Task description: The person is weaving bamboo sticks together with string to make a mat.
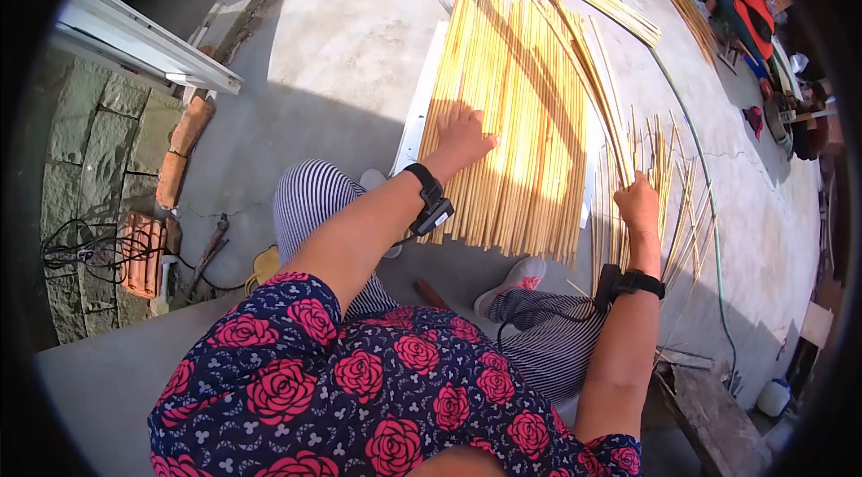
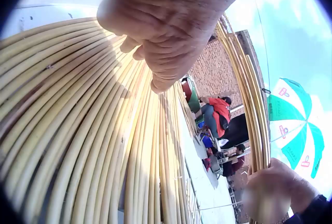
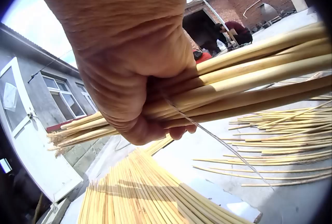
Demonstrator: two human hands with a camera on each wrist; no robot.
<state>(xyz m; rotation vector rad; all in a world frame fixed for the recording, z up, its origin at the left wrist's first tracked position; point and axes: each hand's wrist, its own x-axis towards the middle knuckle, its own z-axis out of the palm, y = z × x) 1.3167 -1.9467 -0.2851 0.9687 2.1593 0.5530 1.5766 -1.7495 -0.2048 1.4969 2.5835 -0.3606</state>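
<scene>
A wide layer of pale yellow stalks (image 1: 530, 181), laid side by side, lies on a white board (image 1: 413, 131) on the ground before the person. My left hand (image 1: 462, 138) rests on its left part, fingertips touching the stalks in the left wrist view. Off the layer's right edge, my right hand (image 1: 637, 206) grips a bundle of long stalks (image 3: 249, 84) near one end. The bundle (image 1: 593, 82) rises from the fist and arcs toward the far side. A thin strand (image 3: 218, 138) hangs from it in the right wrist view.
Loose thinner stalks (image 1: 664, 163) lie scattered right of the layer, and another pile (image 1: 602, 1) lies behind it. A green hose (image 1: 714, 208) runs along the right. A person in red (image 1: 750, 1) sits farther off. Bricks (image 1: 184, 131) and a white door (image 1: 144, 37) stand left.
</scene>
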